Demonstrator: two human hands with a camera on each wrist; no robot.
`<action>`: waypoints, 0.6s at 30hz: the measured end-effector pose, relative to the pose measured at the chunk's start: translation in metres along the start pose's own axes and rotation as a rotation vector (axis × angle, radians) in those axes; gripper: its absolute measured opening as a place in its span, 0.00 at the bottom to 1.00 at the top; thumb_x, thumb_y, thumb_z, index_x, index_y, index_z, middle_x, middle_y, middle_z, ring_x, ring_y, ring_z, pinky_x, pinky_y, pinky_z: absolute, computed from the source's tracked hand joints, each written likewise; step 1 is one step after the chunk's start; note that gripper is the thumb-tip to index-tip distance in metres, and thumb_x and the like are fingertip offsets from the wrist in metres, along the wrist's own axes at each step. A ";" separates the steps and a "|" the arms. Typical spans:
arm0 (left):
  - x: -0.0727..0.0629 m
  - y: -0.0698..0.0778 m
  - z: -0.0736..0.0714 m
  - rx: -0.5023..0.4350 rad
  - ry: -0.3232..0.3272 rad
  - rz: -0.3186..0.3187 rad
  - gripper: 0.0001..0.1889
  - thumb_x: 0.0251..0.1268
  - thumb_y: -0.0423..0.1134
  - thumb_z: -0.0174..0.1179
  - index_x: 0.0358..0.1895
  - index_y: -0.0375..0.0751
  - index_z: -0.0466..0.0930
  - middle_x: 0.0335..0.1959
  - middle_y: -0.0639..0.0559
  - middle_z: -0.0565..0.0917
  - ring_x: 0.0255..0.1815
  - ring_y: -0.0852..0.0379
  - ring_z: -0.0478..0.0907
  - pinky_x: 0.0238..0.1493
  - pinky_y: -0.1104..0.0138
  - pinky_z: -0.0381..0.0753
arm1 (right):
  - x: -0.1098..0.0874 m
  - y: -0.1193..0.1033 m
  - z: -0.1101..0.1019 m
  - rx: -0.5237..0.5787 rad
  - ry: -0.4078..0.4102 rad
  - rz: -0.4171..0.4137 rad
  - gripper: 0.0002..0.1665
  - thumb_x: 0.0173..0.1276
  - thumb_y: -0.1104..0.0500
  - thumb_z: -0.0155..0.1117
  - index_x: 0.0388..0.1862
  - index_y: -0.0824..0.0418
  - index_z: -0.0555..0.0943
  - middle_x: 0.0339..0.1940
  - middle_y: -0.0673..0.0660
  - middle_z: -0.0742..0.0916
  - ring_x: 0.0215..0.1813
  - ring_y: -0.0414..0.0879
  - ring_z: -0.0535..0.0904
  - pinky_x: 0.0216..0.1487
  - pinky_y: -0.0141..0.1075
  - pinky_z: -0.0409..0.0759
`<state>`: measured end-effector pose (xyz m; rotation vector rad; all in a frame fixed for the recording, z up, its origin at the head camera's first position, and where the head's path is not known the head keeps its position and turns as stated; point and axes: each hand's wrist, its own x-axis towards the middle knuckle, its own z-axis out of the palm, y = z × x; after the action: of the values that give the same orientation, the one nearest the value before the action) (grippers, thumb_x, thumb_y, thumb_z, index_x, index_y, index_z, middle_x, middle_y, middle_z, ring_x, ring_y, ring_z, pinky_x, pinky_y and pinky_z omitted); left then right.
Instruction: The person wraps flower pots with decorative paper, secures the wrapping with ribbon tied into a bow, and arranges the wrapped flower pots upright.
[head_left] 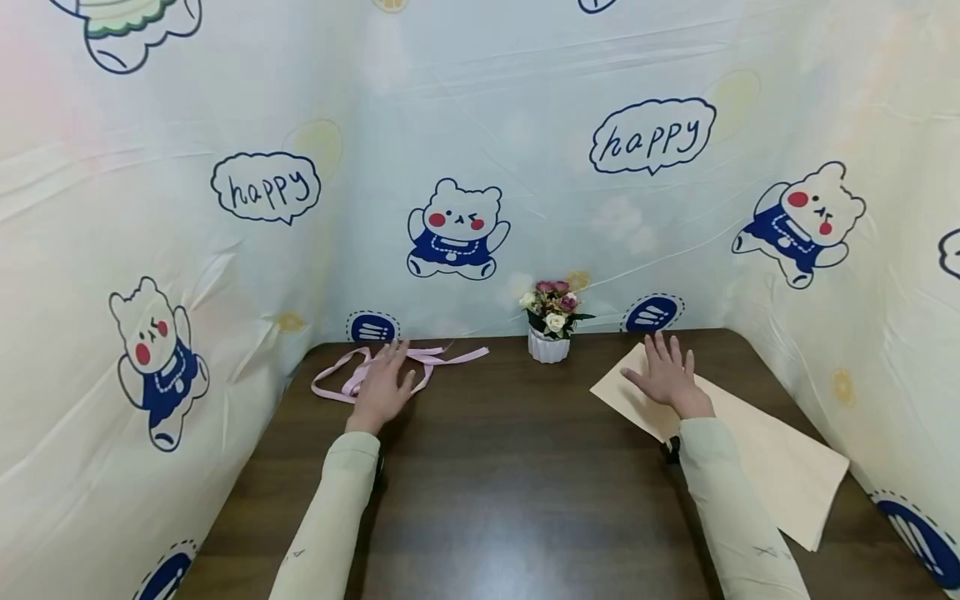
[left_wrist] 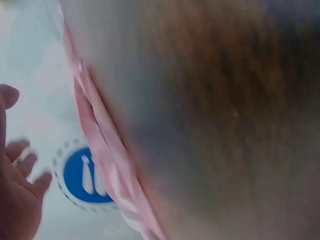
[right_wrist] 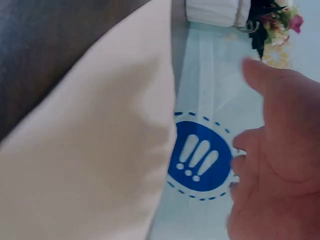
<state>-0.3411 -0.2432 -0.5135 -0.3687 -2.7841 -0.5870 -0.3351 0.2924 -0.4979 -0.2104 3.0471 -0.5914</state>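
Observation:
My left hand [head_left: 384,387] hovers with spread fingers over a loosely looped pink ribbon [head_left: 459,357] at the table's back left. In the left wrist view a gap shows between that hand [left_wrist: 22,200] and the ribbon [left_wrist: 107,150]. On the other side, my right hand [head_left: 666,379] is held palm down above a folded cream sheet [head_left: 780,458], which looks like paper or cloth. The right wrist view shows the sheet [right_wrist: 100,135] apart from the right hand [right_wrist: 280,155], whose fingers are extended. Neither hand holds anything.
A small white pot [head_left: 548,347] with artificial-looking flowers [head_left: 557,307] stands at the back middle of the dark wooden table [head_left: 495,483]. A printed curtain [head_left: 540,167] with bears and "happy" bubbles encloses the table at the back and both sides.

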 end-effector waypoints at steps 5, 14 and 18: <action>0.008 0.031 0.013 -0.055 -0.041 0.221 0.23 0.73 0.35 0.57 0.70 0.36 0.75 0.66 0.39 0.80 0.67 0.41 0.76 0.68 0.48 0.73 | -0.016 -0.002 -0.021 -0.018 -0.021 -0.093 0.58 0.70 0.43 0.64 0.79 0.78 0.48 0.79 0.80 0.49 0.78 0.79 0.40 0.72 0.74 0.41; 0.050 0.113 0.041 -0.108 -0.206 0.371 0.17 0.75 0.36 0.55 0.62 0.41 0.82 0.53 0.45 0.87 0.44 0.54 0.83 0.53 0.57 0.82 | -0.058 0.021 -0.053 0.011 -0.163 -0.112 0.55 0.56 0.60 0.79 0.73 0.82 0.59 0.74 0.85 0.59 0.73 0.84 0.52 0.69 0.71 0.57; 0.066 0.150 0.067 -0.166 -0.223 0.441 0.16 0.74 0.34 0.56 0.60 0.40 0.83 0.48 0.46 0.88 0.40 0.56 0.82 0.51 0.61 0.82 | -0.082 0.035 -0.058 0.003 -0.157 -0.091 0.57 0.48 0.64 0.83 0.71 0.82 0.63 0.72 0.84 0.62 0.72 0.84 0.54 0.68 0.71 0.60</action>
<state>-0.3719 -0.0692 -0.4987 -1.1085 -2.7245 -0.7001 -0.2617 0.3574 -0.4566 -0.3783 2.8974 -0.5563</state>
